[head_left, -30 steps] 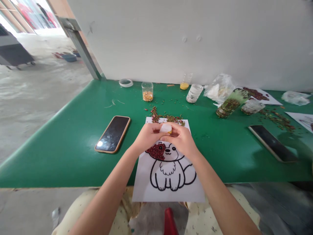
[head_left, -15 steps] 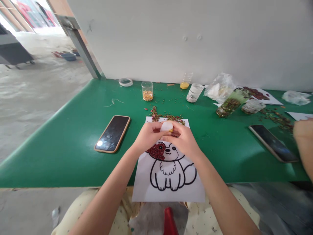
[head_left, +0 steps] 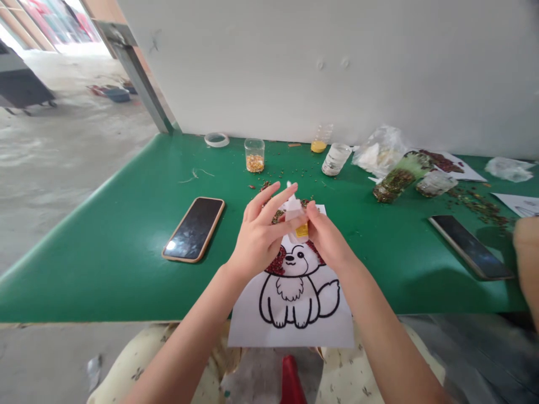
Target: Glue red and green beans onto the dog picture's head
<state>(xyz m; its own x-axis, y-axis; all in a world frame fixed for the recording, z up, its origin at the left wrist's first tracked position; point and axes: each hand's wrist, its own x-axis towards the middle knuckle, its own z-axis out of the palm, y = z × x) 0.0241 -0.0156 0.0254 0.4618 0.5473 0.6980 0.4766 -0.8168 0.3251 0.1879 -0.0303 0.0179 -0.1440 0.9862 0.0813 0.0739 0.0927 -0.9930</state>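
Observation:
A small white squeeze bottle [head_left: 292,232] with a pointed nozzle and a yellow label, seemingly glue, is held upright above the paper. My right hand [head_left: 330,238] is closed on its right side. My left hand [head_left: 263,238] is at the bottle's left, two fingers stretched up and apart, one digit lying across the bottle. Beneath both hands lies a white sheet [head_left: 248,328] with a black-outlined dog drawing. Dark red beans [head_left: 275,264] cover a patch around one of the dog's eyes; more red shows by the other ear. The sheet's upper part is partly hidden by my hands.
Loose mixed seeds [head_left: 278,216] lie at the sheet's top. A phone [head_left: 196,229] is at left, another phone [head_left: 469,247] at right, near another person's arm [head_left: 526,252]. Along the back stand a cup of corn kernels [head_left: 255,163], a clear cup [head_left: 336,160] and a tipped seed jar [head_left: 396,178].
The bottle has turned from lying between both hands to nozzle up. My left hand has loosened and spread its fingers; my right hand keeps hold of the bottle.

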